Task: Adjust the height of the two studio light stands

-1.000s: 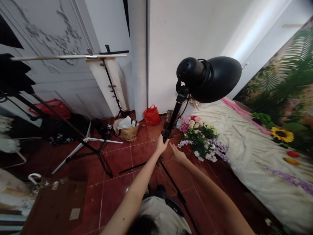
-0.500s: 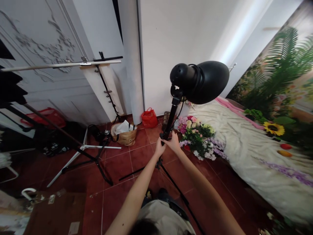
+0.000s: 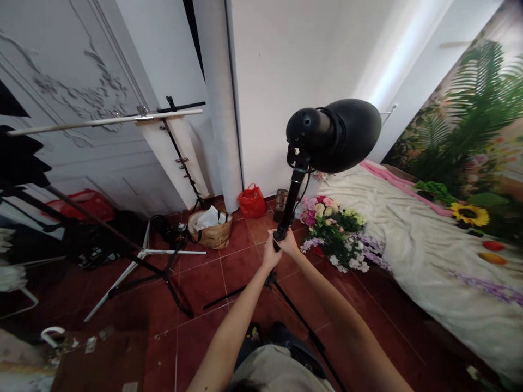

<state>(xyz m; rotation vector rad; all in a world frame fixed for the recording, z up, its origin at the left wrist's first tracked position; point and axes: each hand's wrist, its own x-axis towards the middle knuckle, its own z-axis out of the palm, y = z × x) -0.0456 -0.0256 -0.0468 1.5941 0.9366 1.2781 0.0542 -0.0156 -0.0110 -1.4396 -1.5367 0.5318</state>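
A black light stand (image 3: 290,204) rises in front of me, carrying a studio lamp with a wide black reflector (image 3: 352,135) that faces right. My left hand (image 3: 272,251) is closed around the stand's pole from the left, at a joint in it. From the right, my right hand (image 3: 289,243) grips the pole at the same height. The fingers of both hands are partly hidden by the pole. A cable hangs beside the lamp's neck. Below my hands the tripod legs (image 3: 296,310) spread over the red tiles, close to my feet.
Artificial flowers (image 3: 333,231) lie right of the stand, against a bed-like surface with a cream cloth (image 3: 408,239). Behind stand a red bag (image 3: 252,201) and a woven basket (image 3: 212,231). More stands (image 3: 163,267) fill the left, with a cardboard box (image 3: 102,359) nearer me.
My view has shifted slightly, so most things sit a little lower. Both hands stay on the pole, and the lamp has turned or tilted slightly.
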